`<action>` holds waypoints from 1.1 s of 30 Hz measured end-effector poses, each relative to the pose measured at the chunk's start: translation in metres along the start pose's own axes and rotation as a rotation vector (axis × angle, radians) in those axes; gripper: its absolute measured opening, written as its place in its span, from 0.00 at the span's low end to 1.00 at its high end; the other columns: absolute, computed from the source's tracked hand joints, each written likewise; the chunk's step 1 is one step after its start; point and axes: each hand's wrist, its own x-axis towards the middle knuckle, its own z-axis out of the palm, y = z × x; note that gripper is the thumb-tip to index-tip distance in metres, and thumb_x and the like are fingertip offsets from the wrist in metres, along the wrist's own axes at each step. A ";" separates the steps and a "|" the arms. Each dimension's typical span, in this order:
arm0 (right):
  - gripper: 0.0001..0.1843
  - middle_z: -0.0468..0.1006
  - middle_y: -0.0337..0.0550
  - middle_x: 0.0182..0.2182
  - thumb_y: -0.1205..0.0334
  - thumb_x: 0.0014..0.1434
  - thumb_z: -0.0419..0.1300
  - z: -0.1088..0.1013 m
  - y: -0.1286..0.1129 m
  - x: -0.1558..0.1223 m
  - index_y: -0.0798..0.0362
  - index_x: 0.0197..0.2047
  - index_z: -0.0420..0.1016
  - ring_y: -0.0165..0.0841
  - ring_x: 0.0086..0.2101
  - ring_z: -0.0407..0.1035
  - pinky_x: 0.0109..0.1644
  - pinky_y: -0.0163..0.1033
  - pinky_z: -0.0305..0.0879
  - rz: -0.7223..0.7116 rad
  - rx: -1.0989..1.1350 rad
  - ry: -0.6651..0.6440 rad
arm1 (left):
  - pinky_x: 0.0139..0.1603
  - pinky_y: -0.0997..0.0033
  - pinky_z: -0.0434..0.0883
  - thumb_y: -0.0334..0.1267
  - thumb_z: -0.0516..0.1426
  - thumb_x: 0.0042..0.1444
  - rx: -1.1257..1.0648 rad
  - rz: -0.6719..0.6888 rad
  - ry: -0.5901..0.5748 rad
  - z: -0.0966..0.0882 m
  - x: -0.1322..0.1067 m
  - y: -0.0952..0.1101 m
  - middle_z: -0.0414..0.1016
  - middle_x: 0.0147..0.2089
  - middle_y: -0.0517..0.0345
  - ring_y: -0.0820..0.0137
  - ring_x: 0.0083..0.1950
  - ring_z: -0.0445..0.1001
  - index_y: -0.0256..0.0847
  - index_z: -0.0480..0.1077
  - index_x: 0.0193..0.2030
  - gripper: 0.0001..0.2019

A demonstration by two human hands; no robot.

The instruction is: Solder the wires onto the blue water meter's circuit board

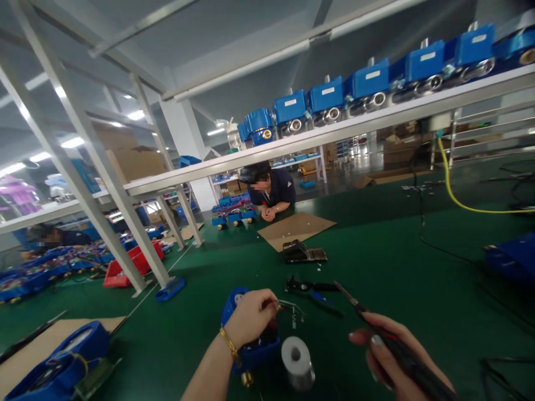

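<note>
My left hand [251, 316] pinches a thin bent wire [292, 308] above a blue device housing [246, 345] on the green bench mat [376, 262]. A gold bracelet circles that wrist. My right hand [393, 356] grips a dark pen-shaped soldering iron [355, 303] whose tip points up and left toward the wire. A spool of solder wire [297, 363] stands between my hands, just right of the housing.
Pliers [311, 288] and a dark metal part [303, 253] lie beyond my hands, near a cardboard sheet [296, 228]. A person leans on the far bench edge. Another blue housing [62, 365] sits at left. Blue units line the overhead shelf [376, 120]. A yellow hose [453, 197] hangs at right.
</note>
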 end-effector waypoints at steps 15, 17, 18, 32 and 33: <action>0.17 0.73 0.42 0.45 0.62 0.59 0.53 0.009 0.013 -0.019 0.46 0.52 0.61 0.34 0.43 0.71 0.44 0.34 0.68 -0.146 -0.436 -0.478 | 0.53 0.63 0.62 0.26 0.49 0.52 0.135 0.225 0.059 0.021 -0.035 0.009 0.73 0.39 0.57 0.68 0.45 0.67 0.41 0.69 0.35 0.10; 0.19 0.72 0.42 0.46 0.63 0.59 0.54 0.011 0.012 -0.020 0.45 0.53 0.59 0.35 0.45 0.69 0.47 0.36 0.66 -0.152 -0.483 -0.539 | 0.54 0.63 0.62 0.26 0.48 0.53 0.152 0.236 0.076 0.022 -0.035 0.009 0.72 0.39 0.57 0.68 0.45 0.68 0.41 0.68 0.36 0.10; 0.20 0.71 0.42 0.47 0.63 0.58 0.54 0.012 0.011 -0.021 0.45 0.54 0.59 0.35 0.46 0.69 0.48 0.36 0.66 -0.147 -0.494 -0.558 | 0.54 0.62 0.62 0.26 0.48 0.53 0.161 0.240 0.082 0.022 -0.035 0.008 0.72 0.39 0.57 0.69 0.44 0.68 0.42 0.68 0.36 0.10; 0.23 0.72 0.42 0.44 0.65 0.52 0.55 0.032 0.013 -0.020 0.49 0.52 0.60 0.36 0.42 0.70 0.45 0.38 0.67 -0.282 -0.572 -0.468 | 0.62 0.56 0.56 0.23 0.48 0.51 0.306 0.324 0.145 0.029 -0.034 0.007 0.71 0.37 0.59 0.69 0.45 0.67 0.42 0.66 0.35 0.11; 0.22 0.72 0.43 0.44 0.65 0.52 0.55 0.032 0.014 -0.019 0.49 0.52 0.60 0.36 0.42 0.70 0.45 0.38 0.67 -0.281 -0.572 -0.473 | 0.63 0.56 0.56 0.23 0.48 0.51 0.314 0.329 0.154 0.029 -0.035 0.008 0.70 0.38 0.59 0.69 0.45 0.67 0.41 0.66 0.35 0.11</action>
